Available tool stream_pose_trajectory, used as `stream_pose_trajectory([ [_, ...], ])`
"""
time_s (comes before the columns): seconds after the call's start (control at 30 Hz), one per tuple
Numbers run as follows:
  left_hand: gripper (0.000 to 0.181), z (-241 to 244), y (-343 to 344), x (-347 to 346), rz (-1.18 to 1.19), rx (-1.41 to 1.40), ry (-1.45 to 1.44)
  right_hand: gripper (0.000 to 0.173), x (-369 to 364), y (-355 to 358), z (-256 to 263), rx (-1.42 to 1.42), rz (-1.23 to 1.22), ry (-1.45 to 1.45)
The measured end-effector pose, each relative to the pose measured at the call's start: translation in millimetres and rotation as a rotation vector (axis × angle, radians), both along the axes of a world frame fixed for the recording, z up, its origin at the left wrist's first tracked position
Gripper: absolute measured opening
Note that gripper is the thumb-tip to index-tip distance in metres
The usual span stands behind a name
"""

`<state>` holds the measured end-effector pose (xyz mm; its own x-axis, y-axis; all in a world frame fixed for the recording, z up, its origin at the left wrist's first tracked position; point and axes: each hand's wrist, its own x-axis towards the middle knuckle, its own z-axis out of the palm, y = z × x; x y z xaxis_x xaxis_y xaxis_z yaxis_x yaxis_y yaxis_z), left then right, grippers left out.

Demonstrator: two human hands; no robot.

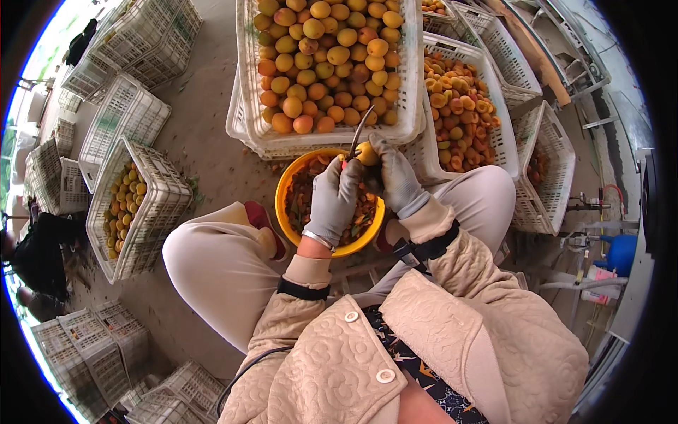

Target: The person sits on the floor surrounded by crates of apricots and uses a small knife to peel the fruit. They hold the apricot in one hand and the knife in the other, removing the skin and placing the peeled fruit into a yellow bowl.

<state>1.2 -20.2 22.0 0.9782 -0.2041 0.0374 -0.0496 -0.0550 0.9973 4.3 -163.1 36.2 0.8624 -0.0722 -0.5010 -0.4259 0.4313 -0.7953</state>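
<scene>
My left hand (332,199), in a grey glove, is closed around a curved-bladed hand tool (362,126). Its dark blade points up and away from me, and a bit of red shows by my fingers; most of the handle is hidden. Against the blade's base sits a yellow-orange apricot (367,153), gripped by my gloved right hand (394,172). Both hands are above a yellow bucket (285,225) between my knees. Dark orange fruit scraps and some leaves (302,199) lie inside it.
A white plastic crate (246,69) of whole apricots (328,58) stands directly ahead. Right of it, another crate (507,140) holds halved apricots (461,114). More crates (159,175) line the left side. Pipes and a blue tank (619,254) are at far right.
</scene>
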Motion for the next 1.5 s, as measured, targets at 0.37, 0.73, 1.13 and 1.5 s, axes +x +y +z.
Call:
stream_pose_trajectory([
  [0.37, 0.038, 4, -5, -7, 0.012, 0.097, -0.027, 0.042, -4, 6, -16, -0.124, -0.002, -0.244],
  [0.73, 0.056, 18, 14, -2, -0.737, -1.148, 0.783, 0.027, 3, 11, 11, 0.319, 0.046, -0.370],
  [1.13, 0.044, -8, -7, 0, 0.043, 0.026, 0.080, 0.031, 12, -19, -46, 0.486, 0.052, -0.320],
  [1.5, 0.042, -9, -7, -2, -0.010, 0.141, 0.148, 0.031, 12, -24, -45, 0.287, 0.146, -0.431],
])
